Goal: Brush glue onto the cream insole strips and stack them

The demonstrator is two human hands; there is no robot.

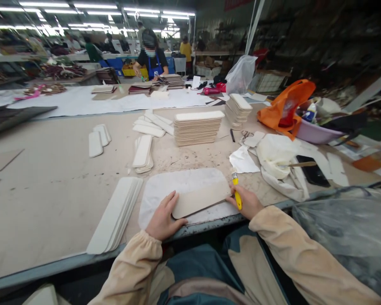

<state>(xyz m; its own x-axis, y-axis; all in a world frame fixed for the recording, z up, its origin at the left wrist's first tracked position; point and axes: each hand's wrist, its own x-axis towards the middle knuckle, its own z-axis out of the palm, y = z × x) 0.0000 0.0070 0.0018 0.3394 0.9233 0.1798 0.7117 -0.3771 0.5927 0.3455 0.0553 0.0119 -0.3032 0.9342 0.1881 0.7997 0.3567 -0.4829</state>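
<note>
A long beige panel (201,195) with rounded corners lies over a white rounded sheet (190,180) at the table's front edge. My left hand (165,218) grips its left end, thumb along the near edge and fingers at the far side. At the other end, my right hand (246,201) pinches the panel's corner while also holding a yellow-handled brush (236,192), metal part pointing away from me; its bristles are hard to make out. Left of the sheet, several long white strips (116,216) lie fanned out, overlapping.
Beyond the sheet stand a tall stack of cream panels (197,129) and smaller piles (142,151). To the right are scissors (246,135), a cream-coated bowl (274,156), a black phone (313,170) and an orange bag (285,108). A co-worker (150,57) works across the table.
</note>
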